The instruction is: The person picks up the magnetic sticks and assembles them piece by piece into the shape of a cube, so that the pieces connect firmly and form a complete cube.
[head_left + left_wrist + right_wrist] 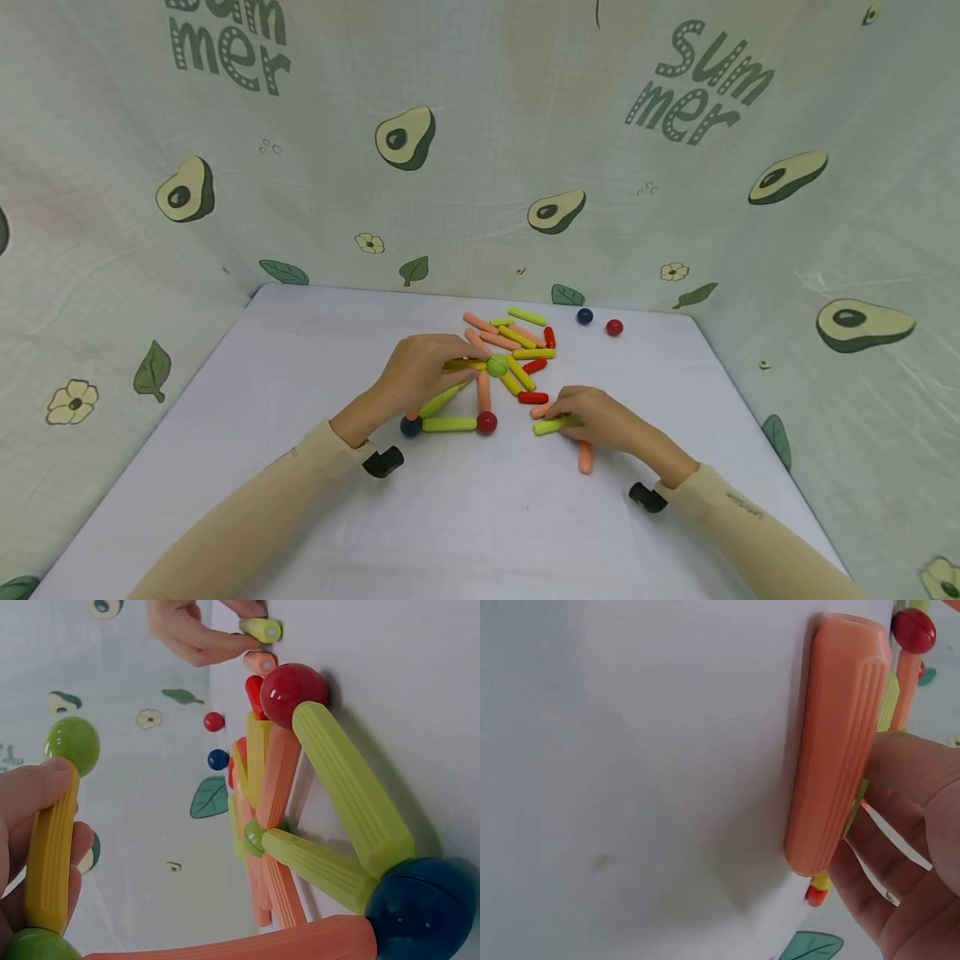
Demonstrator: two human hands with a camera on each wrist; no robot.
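Yellow rod [52,847] is pinched between thumb and fingers of the left hand [418,373], raised above the table [360,533]; a green ball [497,365] is fitted at its upper end, a second green ball [39,948] at its lower. From there the blue ball [420,909] is linked by a coral rod [240,941]. Left forearm is angled in from lower left.

Lime rod [552,427] is pinched by the right hand [600,417], held low, forearm angled in from lower right. Loose orange rod [840,742] is seen just beside that hand.
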